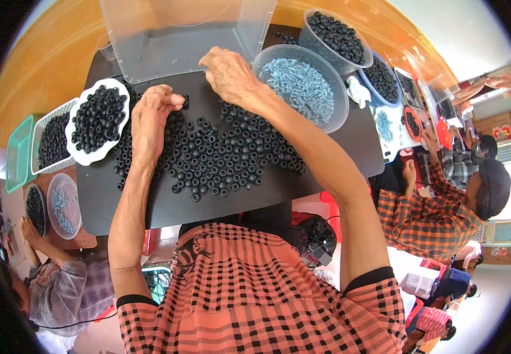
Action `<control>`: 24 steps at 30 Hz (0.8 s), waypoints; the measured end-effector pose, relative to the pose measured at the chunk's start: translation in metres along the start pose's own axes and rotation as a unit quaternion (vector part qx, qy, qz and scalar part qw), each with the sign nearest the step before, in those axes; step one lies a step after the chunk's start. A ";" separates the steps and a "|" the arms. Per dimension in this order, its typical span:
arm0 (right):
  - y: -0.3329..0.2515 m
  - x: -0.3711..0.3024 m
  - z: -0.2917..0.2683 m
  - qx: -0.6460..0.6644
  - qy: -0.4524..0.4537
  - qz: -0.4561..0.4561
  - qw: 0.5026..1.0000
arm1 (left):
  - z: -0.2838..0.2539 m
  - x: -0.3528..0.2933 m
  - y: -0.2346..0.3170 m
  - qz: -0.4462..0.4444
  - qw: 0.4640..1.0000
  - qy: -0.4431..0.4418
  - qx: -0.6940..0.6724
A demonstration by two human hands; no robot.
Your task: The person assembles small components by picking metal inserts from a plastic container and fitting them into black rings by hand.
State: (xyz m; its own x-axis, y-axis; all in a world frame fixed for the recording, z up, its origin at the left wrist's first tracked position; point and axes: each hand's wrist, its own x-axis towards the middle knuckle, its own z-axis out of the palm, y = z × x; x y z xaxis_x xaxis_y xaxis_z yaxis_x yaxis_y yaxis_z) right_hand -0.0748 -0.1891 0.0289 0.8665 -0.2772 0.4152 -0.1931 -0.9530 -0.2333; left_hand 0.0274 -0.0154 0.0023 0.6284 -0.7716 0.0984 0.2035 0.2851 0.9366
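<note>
On the dark table a heap of small black ring-shaped pieces (220, 156) lies spread out, most showing a round hole. Above the heap's left part, my left hand (150, 121) is closed in a pinch, with a black piece (184, 102) at its fingertips. My right hand (227, 74) is closed near the front of a clear plastic bin (199, 41); what its fingers hold, if anything, is hidden. Beside my right forearm stands a clear round tub (342, 97) of small shiny blue-silver parts (299, 85). A white scalloped plate (83, 154) piled with black pieces (99, 118) sits left of my left hand.
A deep tub of black pieces (335, 38) and a blue-rimmed basin (398, 97) stand at the back right. Left are a white basket (42, 121), a green tray (16, 156) and a round bowl (63, 227). Co-workers sit on both sides, one in orange plaid (423, 221).
</note>
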 end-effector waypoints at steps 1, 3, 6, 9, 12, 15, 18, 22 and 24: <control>0.002 0.002 0.008 0.002 -0.004 -0.002 1.000 | -0.001 0.000 0.000 -0.001 1.000 0.005 -0.001; 0.002 0.003 0.022 -0.080 -0.001 0.006 0.997 | -0.003 0.000 0.001 -0.002 1.000 0.004 -0.009; -0.002 -0.002 0.035 -0.103 0.015 0.025 0.994 | -0.007 0.002 0.003 0.007 1.000 0.008 -0.025; -0.007 -0.004 0.038 -0.106 -0.011 0.040 0.993 | -0.005 0.001 0.009 0.016 0.999 0.021 -0.036; -0.009 -0.008 0.038 -0.112 -0.006 0.033 0.993 | -0.006 0.004 0.008 0.024 0.999 0.027 -0.035; -0.012 -0.015 0.040 -0.122 0.019 0.004 0.992 | -0.009 0.007 0.008 0.017 0.999 0.036 -0.021; -0.013 -0.016 0.040 -0.125 0.016 -0.008 0.992 | -0.011 0.008 0.008 0.015 0.999 0.031 -0.031; -0.008 -0.011 0.038 -0.115 0.012 -0.009 0.993 | -0.008 0.008 0.007 0.017 0.999 0.028 -0.033; -0.006 -0.003 0.039 -0.089 0.015 -0.003 0.996 | -0.008 0.008 0.005 0.016 0.999 0.025 -0.034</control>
State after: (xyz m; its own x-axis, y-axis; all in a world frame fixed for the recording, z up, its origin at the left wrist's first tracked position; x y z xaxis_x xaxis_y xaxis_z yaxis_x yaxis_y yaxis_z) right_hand -0.0589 -0.1782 -0.0051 0.8537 -0.2730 0.4435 -0.2692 -0.9603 -0.0730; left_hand 0.0397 -0.0159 0.0054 0.6717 -0.7326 0.1103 0.2320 0.3494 0.9078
